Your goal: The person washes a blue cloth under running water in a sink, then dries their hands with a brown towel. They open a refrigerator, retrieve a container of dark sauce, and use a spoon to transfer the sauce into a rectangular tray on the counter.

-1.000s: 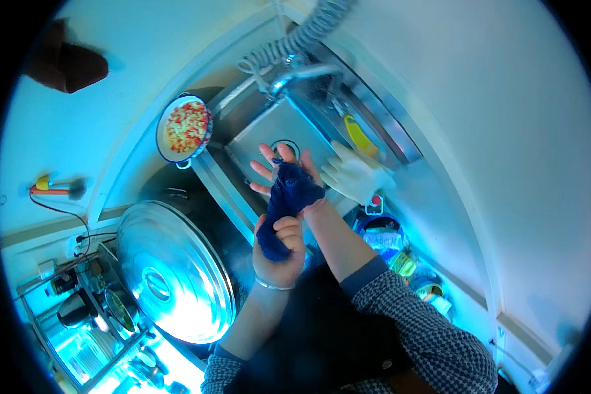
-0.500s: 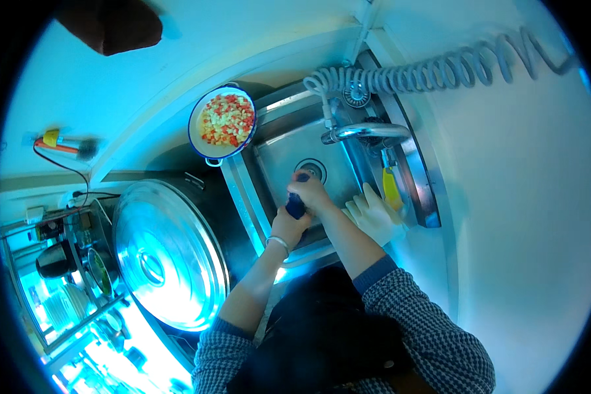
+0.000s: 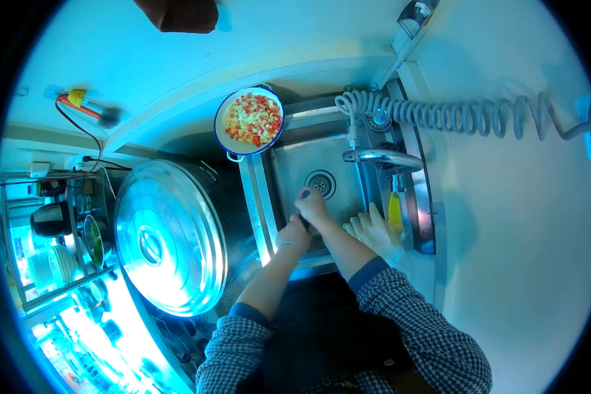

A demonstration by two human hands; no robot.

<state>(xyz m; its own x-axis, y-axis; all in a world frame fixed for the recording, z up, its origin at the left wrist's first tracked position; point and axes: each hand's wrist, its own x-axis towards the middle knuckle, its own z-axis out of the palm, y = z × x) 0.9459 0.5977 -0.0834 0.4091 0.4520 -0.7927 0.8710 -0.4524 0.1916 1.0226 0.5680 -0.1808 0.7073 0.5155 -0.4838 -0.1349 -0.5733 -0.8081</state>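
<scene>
Both my hands are closed around a dark blue cloth (image 3: pixel 303 222) over the metal sink (image 3: pixel 251 197). Only small bits of the cloth show, between my fists and at the top of the right one. My right hand (image 3: pixel 312 208) grips it farther from me, just beside the round drain (image 3: pixel 320 185). Nearer to me, my left hand (image 3: pixel 294 234), with a bracelet at the wrist, holds the lower part. The cloth looks bunched up tight, and the hands almost touch.
Pale rubber gloves (image 3: pixel 377 231) and a yellow-handled tool (image 3: pixel 394 211) lie right of the basin. A curved faucet (image 3: pixel 384 156) with a coiled hose (image 3: pixel 453 117) reaches over it. Left stand a white bowl (image 3: pixel 223 139) of diced red and pale food and a large metal lid (image 3: pixel 171 243).
My view has shifted, so the sink and bowl sit farther right and lower in the picture. Less of the cloth shows between my hands, which are still closed on it.
</scene>
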